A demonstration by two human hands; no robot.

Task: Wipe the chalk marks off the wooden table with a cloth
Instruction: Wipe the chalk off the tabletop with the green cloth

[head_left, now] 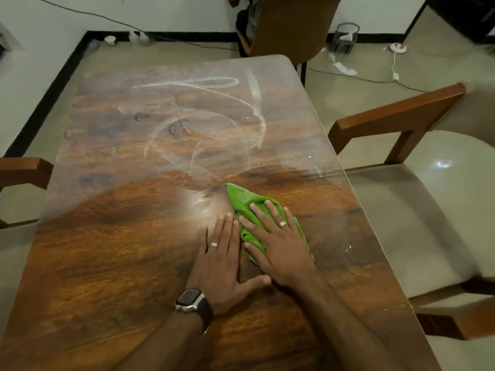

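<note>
Flat and spread, the right hand (281, 247) presses the green cloth (249, 207) onto the table (107, 263), fingers splayed wide, nothing pinched. Just left of the cloth, the left hand (222, 263) lies palm-down, its fingertips at the cloth's edge; whether they touch it I cannot tell. Chalk marks (203, 116) lie beyond the cloth, toward the far end, as white loops and a hazy smear. Pointing its long tip that way, the cloth suggests the next stroke should push forward, and the right hand seems better placed to drive it.
</note>
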